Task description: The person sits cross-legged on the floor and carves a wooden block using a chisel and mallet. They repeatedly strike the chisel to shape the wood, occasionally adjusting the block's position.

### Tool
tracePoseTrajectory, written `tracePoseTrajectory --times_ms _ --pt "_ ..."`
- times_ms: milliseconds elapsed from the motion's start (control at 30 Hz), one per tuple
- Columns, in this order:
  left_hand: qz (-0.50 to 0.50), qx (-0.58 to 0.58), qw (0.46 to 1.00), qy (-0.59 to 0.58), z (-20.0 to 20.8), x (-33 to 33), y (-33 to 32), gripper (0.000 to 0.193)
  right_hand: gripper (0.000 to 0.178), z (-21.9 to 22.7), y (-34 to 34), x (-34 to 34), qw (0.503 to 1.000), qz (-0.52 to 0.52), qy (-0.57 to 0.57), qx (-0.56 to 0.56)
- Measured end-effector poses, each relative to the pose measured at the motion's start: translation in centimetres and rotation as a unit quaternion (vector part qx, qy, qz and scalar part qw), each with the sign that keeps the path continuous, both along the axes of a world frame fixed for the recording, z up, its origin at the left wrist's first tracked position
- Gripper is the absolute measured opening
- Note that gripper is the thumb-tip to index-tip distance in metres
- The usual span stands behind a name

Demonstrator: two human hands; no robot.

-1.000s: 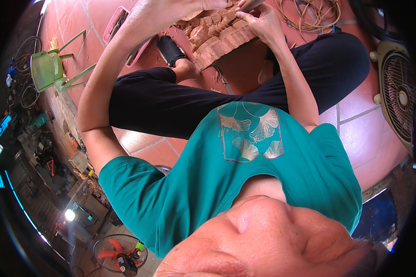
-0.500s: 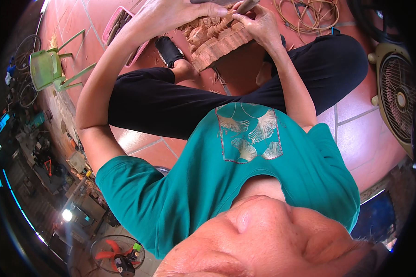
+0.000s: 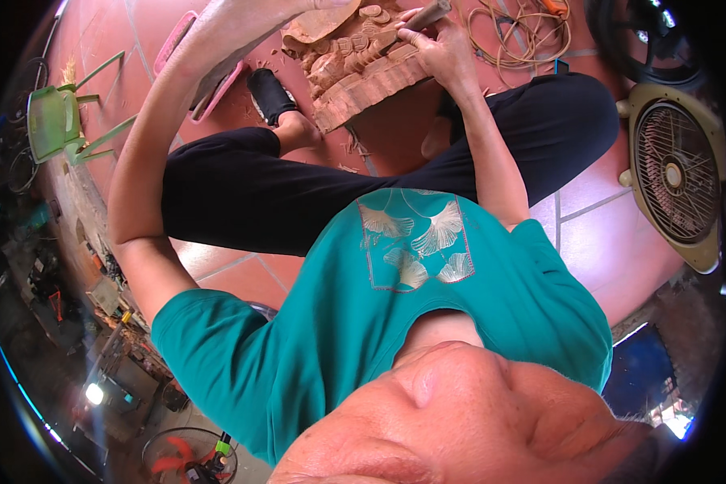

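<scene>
A reddish-brown wood carving with deep relief and a rough lower edge lies on the floor between my legs. My right hand rests by its right side, closed around a chisel with a thick greyish-brown handle. The chisel slants down to the left toward the carving; its tip is hard to make out. My left hand is above the carving's left part at the upper edge of the picture. Most of it is cut off, so its fingers and anything in them are hidden.
Left of the carving are a pink-rimmed tray and a green plastic chair. A coiled cable lies to the right. A box fan stands at far right. Wood chips lie near my foot.
My left hand has moved up and left, away from the chisel, mostly out of the picture. My right hand keeps hold of the chisel. The whole view has shifted slightly.
</scene>
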State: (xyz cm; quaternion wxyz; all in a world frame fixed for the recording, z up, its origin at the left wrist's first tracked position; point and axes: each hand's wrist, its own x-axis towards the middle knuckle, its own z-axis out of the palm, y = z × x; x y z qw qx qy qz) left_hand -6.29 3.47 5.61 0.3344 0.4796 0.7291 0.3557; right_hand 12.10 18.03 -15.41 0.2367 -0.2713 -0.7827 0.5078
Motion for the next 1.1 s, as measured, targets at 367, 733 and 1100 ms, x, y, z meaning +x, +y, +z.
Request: tracePoseTrajectory --times_ms 367,733,1100 --pt "0.15 -0.038 0.976 -0.153 -3.1 -2.6 -1.6 0.047 0.019 2.5 0.6 -1.0 0.995 0.003 0.069 -0.069" --pt "0.157 -0.058 0.951 -0.259 -4.6 -3.9 -4.0 0.024 0.02 11.1 5.7 0.7 0.988 0.137 -0.018 -0.069" --pt "0.074 -0.064 0.987 -0.125 -6.1 -4.0 -3.5 0.055 0.023 5.1 6.2 2.2 0.969 0.239 -0.003 -0.068"
